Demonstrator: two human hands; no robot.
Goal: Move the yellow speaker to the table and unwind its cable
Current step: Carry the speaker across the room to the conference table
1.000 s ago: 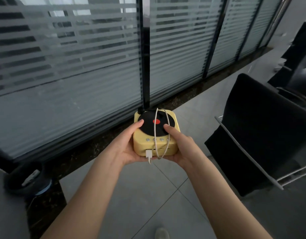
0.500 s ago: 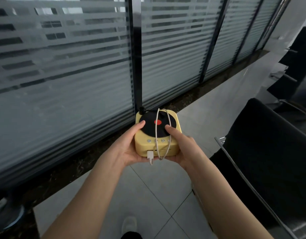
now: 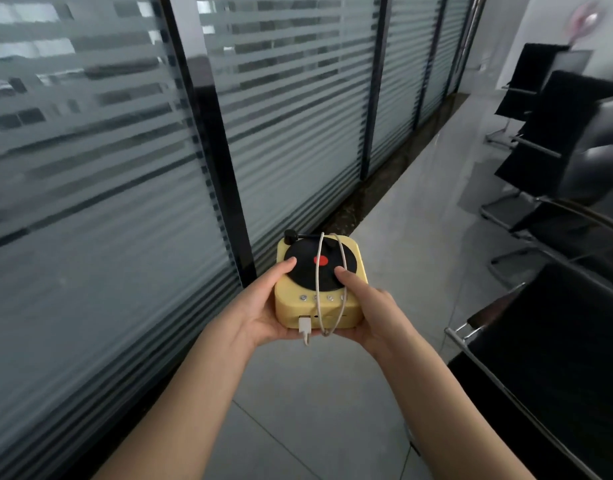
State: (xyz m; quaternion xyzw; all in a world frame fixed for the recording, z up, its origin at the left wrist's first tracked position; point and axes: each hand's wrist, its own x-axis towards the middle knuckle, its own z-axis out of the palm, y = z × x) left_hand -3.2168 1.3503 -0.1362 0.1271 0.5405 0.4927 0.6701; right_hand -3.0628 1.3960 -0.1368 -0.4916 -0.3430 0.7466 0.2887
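so, grip: left hand and right hand are cupping the yellow speaker from both sides, thumbs on top, keeping it level.
cable: still wrapped around it, plug dangling.
spot: being carried above the floor, no bench showing.

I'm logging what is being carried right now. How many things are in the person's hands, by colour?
Yellow: 1, the speaker, held between the left hand and the right hand.
White: 1, the cable, wound over the speaker's top and front, its plug hanging at the front edge.
Total: 2
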